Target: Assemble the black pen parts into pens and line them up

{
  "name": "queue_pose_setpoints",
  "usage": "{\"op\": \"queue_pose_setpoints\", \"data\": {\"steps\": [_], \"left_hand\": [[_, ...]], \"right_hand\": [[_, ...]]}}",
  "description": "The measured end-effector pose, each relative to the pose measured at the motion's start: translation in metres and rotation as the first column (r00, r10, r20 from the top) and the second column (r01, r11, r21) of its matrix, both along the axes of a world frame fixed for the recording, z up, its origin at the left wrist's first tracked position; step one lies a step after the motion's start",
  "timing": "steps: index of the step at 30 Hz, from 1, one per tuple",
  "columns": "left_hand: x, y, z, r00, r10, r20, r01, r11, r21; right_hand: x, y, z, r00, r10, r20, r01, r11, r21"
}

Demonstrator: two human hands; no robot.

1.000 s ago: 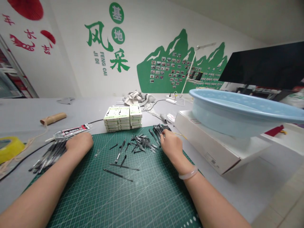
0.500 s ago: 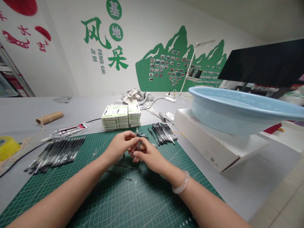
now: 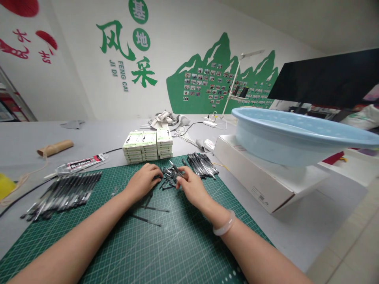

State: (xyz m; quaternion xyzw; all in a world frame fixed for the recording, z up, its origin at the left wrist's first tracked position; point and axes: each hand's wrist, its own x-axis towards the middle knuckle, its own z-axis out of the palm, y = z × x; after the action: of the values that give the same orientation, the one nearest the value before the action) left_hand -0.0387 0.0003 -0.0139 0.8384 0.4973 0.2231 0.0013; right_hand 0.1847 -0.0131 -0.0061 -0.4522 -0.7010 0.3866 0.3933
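My right hand [image 3: 192, 188] is closed around a dark pen barrel [image 3: 178, 171] with a pale pointed tip, tilted toward the upper left. Just left of it lies a loose pile of small black and silver pen parts [image 3: 168, 182]. At the pile's left edge, my left hand [image 3: 144, 180] has its fingers curled down and pressed together; what they pinch, if anything, is hidden. Thin dark rods [image 3: 146, 219] lie on the green cutting mat [image 3: 189, 252] below the hands. A bundle of black and clear pens [image 3: 203, 165] is beyond my right hand.
A row of pens [image 3: 66, 193] lies at the left, near a plastic packet [image 3: 81, 163]. Stacked small boxes [image 3: 141, 148] stand behind the mat. To the right, a blue basin [image 3: 266, 146] rests on a white carton [image 3: 251, 179]. Cloth [image 3: 166, 119] lies at the back.
My hands were together around the pen and have come apart. The left has moved left and down to the pile, while the right keeps the pen, now tilted more. The view shifted slightly.
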Motion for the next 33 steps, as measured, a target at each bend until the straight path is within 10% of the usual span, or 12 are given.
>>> {"op": "queue_pose_setpoints", "data": {"steps": [10, 27, 33], "left_hand": [[-0.019, -0.007, 0.024, 0.874, 0.12, 0.471, 0.022, 0.958, -0.285], [-0.004, -0.014, 0.033, 0.792, 0.11, 0.6, 0.134, 0.928, -0.347], [0.005, -0.016, 0.024, 0.471, 0.278, 0.837, 0.189, 0.895, -0.404]], "right_hand": [[0.008, -0.008, 0.017, 0.845, -0.16, 0.51, -0.014, 0.947, 0.32], [0.005, -0.007, 0.007, 0.908, -0.091, 0.41, -0.083, 0.918, 0.388], [0.004, -0.007, 0.008, 0.959, -0.087, 0.271, -0.055, 0.877, 0.477]]}}
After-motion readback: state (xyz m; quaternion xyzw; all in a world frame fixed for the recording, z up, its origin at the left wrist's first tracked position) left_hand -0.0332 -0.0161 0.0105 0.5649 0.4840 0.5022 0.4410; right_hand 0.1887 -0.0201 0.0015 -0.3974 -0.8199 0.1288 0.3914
